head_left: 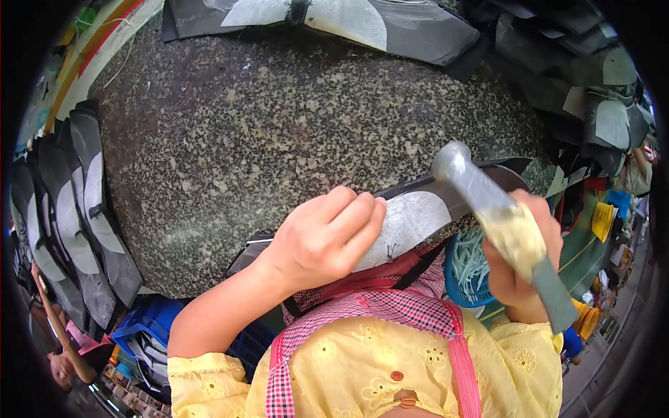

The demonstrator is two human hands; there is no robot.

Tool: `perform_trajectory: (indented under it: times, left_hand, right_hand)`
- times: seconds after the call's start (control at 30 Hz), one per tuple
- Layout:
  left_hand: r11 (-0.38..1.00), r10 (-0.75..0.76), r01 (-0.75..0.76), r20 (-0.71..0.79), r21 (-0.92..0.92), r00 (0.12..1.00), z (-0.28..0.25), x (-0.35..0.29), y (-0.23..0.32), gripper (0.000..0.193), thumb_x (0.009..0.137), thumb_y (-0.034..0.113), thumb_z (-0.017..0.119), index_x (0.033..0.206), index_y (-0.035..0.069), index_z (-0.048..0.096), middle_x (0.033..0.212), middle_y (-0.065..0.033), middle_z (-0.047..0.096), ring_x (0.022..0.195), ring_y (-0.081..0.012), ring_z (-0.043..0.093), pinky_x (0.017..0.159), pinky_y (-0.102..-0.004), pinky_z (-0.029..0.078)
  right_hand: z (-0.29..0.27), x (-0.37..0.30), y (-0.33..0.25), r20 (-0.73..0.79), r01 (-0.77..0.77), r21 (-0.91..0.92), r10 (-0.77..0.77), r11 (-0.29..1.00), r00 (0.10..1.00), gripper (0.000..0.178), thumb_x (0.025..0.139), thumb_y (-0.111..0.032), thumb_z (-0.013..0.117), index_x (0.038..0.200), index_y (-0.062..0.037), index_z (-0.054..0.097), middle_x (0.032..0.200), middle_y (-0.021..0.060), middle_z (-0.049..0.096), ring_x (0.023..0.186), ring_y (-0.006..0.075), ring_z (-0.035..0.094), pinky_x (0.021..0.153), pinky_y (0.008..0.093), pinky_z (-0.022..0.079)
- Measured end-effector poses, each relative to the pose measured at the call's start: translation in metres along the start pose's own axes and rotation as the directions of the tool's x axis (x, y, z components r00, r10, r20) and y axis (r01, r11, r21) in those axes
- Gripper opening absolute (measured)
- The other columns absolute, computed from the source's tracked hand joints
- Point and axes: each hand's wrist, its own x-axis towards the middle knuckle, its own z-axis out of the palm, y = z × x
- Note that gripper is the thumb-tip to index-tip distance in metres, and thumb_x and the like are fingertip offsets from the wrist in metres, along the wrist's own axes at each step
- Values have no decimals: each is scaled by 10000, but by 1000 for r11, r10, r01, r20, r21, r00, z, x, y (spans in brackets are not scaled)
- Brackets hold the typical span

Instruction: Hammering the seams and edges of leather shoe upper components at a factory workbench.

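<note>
My left hand [322, 237] is closed, its curled fingers pressed on a flat black leather-like piece [411, 219] with a pale silvery patch. That piece lies along the near edge of the stone slab [300, 132]. My right hand [540, 223] grips a hammer [488, 195] by a handle with a worn cream wrapping. Its rounded metal head is above the right part of the piece, somewhat blurred. Whether the head touches the piece, I cannot tell. Part of the piece is hidden behind my left hand and the hammer.
Overlapping black-and-silver pieces [73, 223] hang over the slab's left side. More lie along its far edge [334, 24] and pile up at the right [610, 118]. A blue basket [470, 296] holds pale strips. Left, a blue crate [150, 334] stands near another person's arm [52, 313].
</note>
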Motion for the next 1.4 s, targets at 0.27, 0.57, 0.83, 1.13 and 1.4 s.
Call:
perform_trajectory:
  times: [0.27,0.57,0.83,1.13,1.4]
  left_hand:
    - [999,-24,25,45,-33,999,-3,0,4,377,605,40,632,969,-54,647,889,-104,601,708,-223,577,576,-305,510]
    - [984,-168,171,46,-59,985,-18,-9,6,310,634,6,654,942,-30,650,869,-113,595,695,-238,578,588,-332,495]
    - [935,-302,299,15,-192,953,-20,-16,4,328,624,4,673,952,2,665,853,-84,602,688,-230,584,570,-332,487]
    - [980,-149,143,34,137,988,-25,-29,10,305,637,81,663,937,27,678,881,-48,619,733,-203,556,587,-310,416]
    - [976,-168,167,-6,139,986,-31,-37,12,299,638,95,674,934,62,683,886,-19,625,735,-203,557,606,-326,418]
  right_hand:
    - [13,11,8,177,252,-115,-230,961,957,133,751,-143,680,806,-51,601,672,83,599,512,204,604,456,332,459]
    - [15,22,9,324,307,-72,-269,949,907,182,731,-140,677,831,-46,558,633,84,549,513,257,595,460,352,457]
    - [31,12,7,385,316,-74,-265,946,884,230,699,-168,714,788,-67,528,611,68,522,508,238,587,456,344,450]
    - [32,13,-8,419,340,-25,-299,940,857,217,720,-188,719,818,-76,562,604,61,543,505,240,590,441,338,432]
    - [29,24,-18,282,472,-152,-419,868,863,210,686,-176,746,782,-59,601,637,59,577,491,214,586,434,319,433]
